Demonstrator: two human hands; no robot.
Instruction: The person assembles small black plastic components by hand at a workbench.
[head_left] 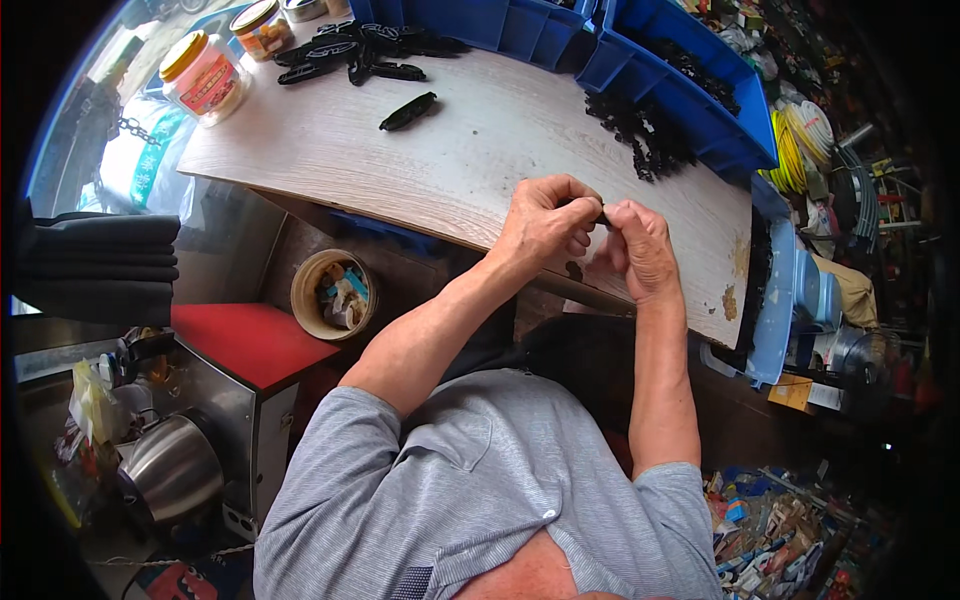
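Observation:
My left hand (543, 218) and my right hand (643, 250) meet above the table's near edge, fingertips almost touching. Between their pinched fingers is a small black piece (603, 214), mostly covered, so its exact kind cannot be made out. One long black plastic part (408, 111) lies alone on the pale wooden table (330, 150). Farther back sits a pile of similar long black parts (345, 45). Right of my hands, a heap of small black pieces (640, 135) is spread on the tabletop beside a blue bin.
Blue plastic bins (690, 75) line the table's far side, one containing black pieces. A yellow-lidded jar (205, 80) stands at the left corner. Below the table is a bucket (300, 290) with scraps, near a red-topped cabinet (240, 340). Clutter fills the right side.

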